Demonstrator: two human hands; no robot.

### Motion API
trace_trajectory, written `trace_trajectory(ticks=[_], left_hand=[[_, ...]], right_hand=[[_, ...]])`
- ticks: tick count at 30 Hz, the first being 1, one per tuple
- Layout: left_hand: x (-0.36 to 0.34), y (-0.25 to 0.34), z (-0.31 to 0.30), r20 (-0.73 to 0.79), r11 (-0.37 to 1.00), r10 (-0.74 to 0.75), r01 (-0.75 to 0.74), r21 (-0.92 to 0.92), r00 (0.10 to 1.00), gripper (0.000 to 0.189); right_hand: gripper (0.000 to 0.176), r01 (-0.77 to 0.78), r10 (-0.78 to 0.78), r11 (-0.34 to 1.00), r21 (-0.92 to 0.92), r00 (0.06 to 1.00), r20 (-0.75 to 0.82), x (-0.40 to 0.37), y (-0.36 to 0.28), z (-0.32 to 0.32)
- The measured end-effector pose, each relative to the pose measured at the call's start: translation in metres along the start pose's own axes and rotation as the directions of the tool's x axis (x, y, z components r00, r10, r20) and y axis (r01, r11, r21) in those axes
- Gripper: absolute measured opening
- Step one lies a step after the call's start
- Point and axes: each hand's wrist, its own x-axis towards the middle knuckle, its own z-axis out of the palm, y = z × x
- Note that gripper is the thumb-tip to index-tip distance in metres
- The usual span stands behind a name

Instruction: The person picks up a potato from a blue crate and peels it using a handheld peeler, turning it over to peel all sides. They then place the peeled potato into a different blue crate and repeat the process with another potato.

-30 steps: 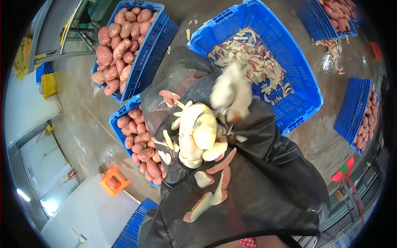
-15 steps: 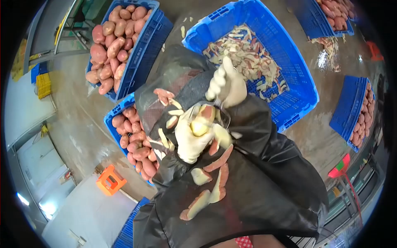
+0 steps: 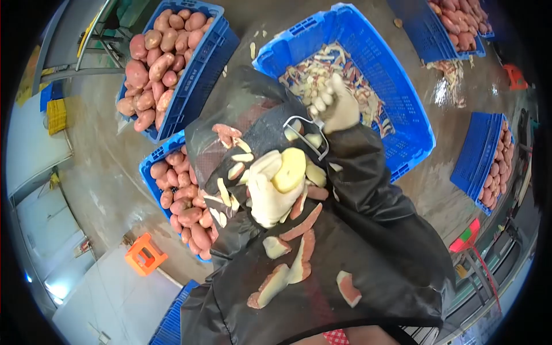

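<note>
My left hand (image 3: 270, 192), in a white glove, is wrapped round a peeled yellow potato (image 3: 290, 169) above my lap. Up and to the right, my gloved right hand (image 3: 339, 106) is closed on a metal peeler (image 3: 316, 129), whose frame points down and left toward the potato without touching it. Red-skinned peel strips (image 3: 305, 256) lie on the dark apron (image 3: 368, 241) covering my lap and around my left hand. Beyond my right hand, a blue crate (image 3: 402, 103) holds a heap of peelings (image 3: 328, 69).
Red potatoes fill a blue crate (image 3: 201, 75) at upper left and another (image 3: 150, 172) below it. More potato crates stand at upper right (image 3: 422, 34) and right (image 3: 474, 155). An orange stool (image 3: 145, 254) is at lower left, a red-green dustpan (image 3: 466, 234) at lower right.
My right hand and the peeler have moved right, away from the potato. The potato in my left hand has turned and shows only yellow flesh. Another peel piece lies on the apron at lower right.
</note>
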Motion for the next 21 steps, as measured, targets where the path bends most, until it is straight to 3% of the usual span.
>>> trace_trajectory(ticks=[1,2,4,5,8,9,10,12,13,14,15,16,17,18,19,20,21], left_hand=[[0.001,-0.002,0.001,0.055,1.0,0.001,0.0,-0.022,0.998,0.056],[0.003,-0.002,0.006,0.049,1.0,-0.01,0.011,-0.024,0.999,0.056],[-0.002,0.0,0.004,-0.037,0.999,0.019,-0.02,-0.046,0.999,0.055],[-0.003,-0.004,0.004,-0.012,0.997,0.036,-0.037,-0.065,0.999,0.056],[-0.003,-0.005,0.005,-0.025,0.996,0.034,-0.036,-0.078,0.999,0.058],[-0.007,-0.004,0.004,-0.036,0.998,0.016,-0.018,-0.058,0.999,0.059],[-0.006,-0.003,0.005,-0.056,0.999,0.017,-0.019,-0.037,0.998,0.06],[0.0,0.001,0.001,-0.017,1.0,0.006,-0.007,-0.027,1.0,0.048],[-0.012,-0.001,-0.003,0.311,0.874,-0.459,0.486,-0.013,0.832,0.033],[0.042,0.041,-0.022,0.316,0.896,-0.324,0.396,-0.199,0.892,0.021],[-0.016,-0.018,-0.005,0.322,0.874,-0.421,0.474,-0.106,0.848,0.023],[0.007,0.012,-0.029,0.157,0.846,-0.486,0.508,-0.162,0.86,0.024],[0.015,-0.002,-0.046,0.449,0.52,-0.582,0.735,-0.435,0.678,0.035],[0.022,-0.016,-0.069,0.753,0.067,-0.455,0.861,-0.504,0.476,0.046],[0.037,-0.027,-0.078,0.669,-0.078,-0.419,0.71,-0.7,0.614,0.042],[0.059,-0.038,-0.09,0.564,-0.233,-0.391,0.515,-0.825,0.727,0.039],[0.101,-0.031,-0.132,0.565,0.014,-0.417,0.627,-0.779,0.711,0.034]], right_hand=[[0.04,-0.07,0.07,0.995,0.068,0.998,-0.007,-0.022,-0.009,0.025],[0.039,-0.128,0.125,0.992,0.022,0.988,0.095,-0.045,-0.003,0.047],[0.04,-0.093,0.081,0.981,-0.168,0.994,-0.076,-0.045,0.007,0.052],[0.039,-0.046,0.039,0.997,-0.059,0.993,-0.11,-0.021,0.001,0.04],[0.04,-0.067,0.067,0.997,-0.025,0.998,-0.001,-0.039,-0.007,0.045],[0.04,-0.103,0.107,0.985,-0.139,0.994,0.026,-0.051,0.007,0.055],[0.033,-0.161,0.165,0.984,-0.077,0.985,0.052,-0.046,0.009,0.045],[0.026,0.138,-0.211,0.881,-0.452,0.971,-0.115,-0.013,0.0,0.022],[0.026,0.176,-0.215,0.872,-0.458,0.976,-0.033,-0.004,-0.009,0.021],[0.023,0.321,-0.359,0.837,-0.442,0.933,-0.002,-0.004,-0.02,0.022],[0.026,0.467,-0.494,0.787,-0.403,0.868,0.04,0.001,-0.034,0.019],[0.025,0.391,-0.401,0.892,-0.228,0.916,-0.001,0.004,-0.045,0.0],[0.026,0.281,-0.213,0.952,-0.122,0.894,0.395,0.013,-0.063,-0.03],[0.03,0.385,-0.388,0.881,-0.274,0.921,0.047,0.003,-0.056,-0.017],[0.033,0.427,-0.466,0.811,-0.4,0.885,0.0,-0.006,-0.059,-0.002],[0.032,0.428,-0.451,0.824,-0.371,0.892,0.025,-0.011,-0.061,0.006],[0.032,0.443,-0.474,0.802,-0.401,0.88,0.026,-0.014,-0.059,0.013]])
